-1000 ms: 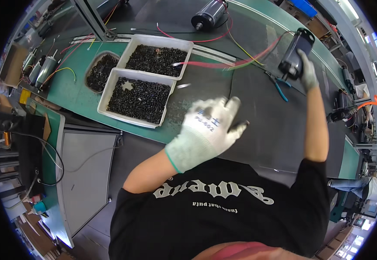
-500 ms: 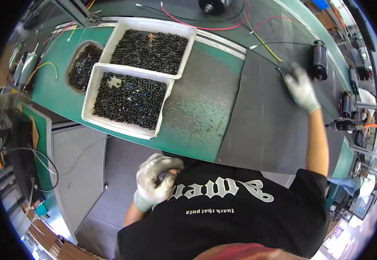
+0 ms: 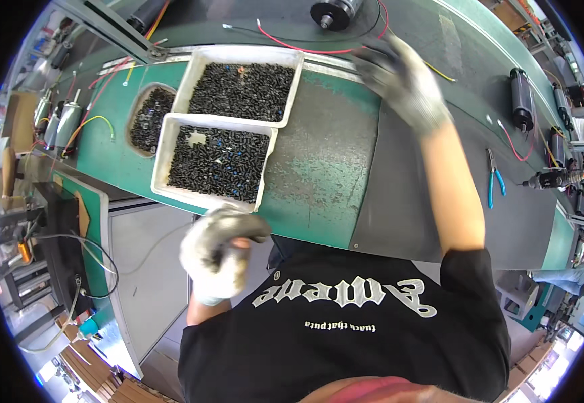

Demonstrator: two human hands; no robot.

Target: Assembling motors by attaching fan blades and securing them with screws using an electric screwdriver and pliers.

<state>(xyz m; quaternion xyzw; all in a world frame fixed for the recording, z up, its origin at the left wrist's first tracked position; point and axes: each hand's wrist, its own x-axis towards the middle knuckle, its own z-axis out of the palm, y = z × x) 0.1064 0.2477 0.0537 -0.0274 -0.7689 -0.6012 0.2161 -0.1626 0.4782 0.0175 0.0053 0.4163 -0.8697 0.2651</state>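
My right hand (image 3: 402, 84), in a white glove with dark fingertips, reaches over the far middle of the bench. Its fingers are stretched out and blurred, close to the red wire (image 3: 332, 52) and yellow wire (image 3: 439, 72); nothing shows clearly in it. My left hand (image 3: 218, 252), also gloved, is curled in front of the bench's near edge. A bare thumb tip pokes out of that glove, and whatever the fingers may hold is hidden. Blue-handled pliers (image 3: 495, 181) lie on the dark mat at right. A black cylindrical motor (image 3: 332, 13) rests at the far edge.
Two white trays (image 3: 272, 144) of small black parts stand left of centre, beside an oval recess (image 3: 149, 121) of similar parts. Another black motor (image 3: 521, 97) with wires lies at right, near a power tool with an orange hose (image 3: 550, 178). Silver motors (image 3: 69, 122) are far left.
My right hand has let go of the pliers, which now lie farther right, and has swung left and away. The right motor's wires have shifted right. My left hand stays curled. The view has shifted slightly.
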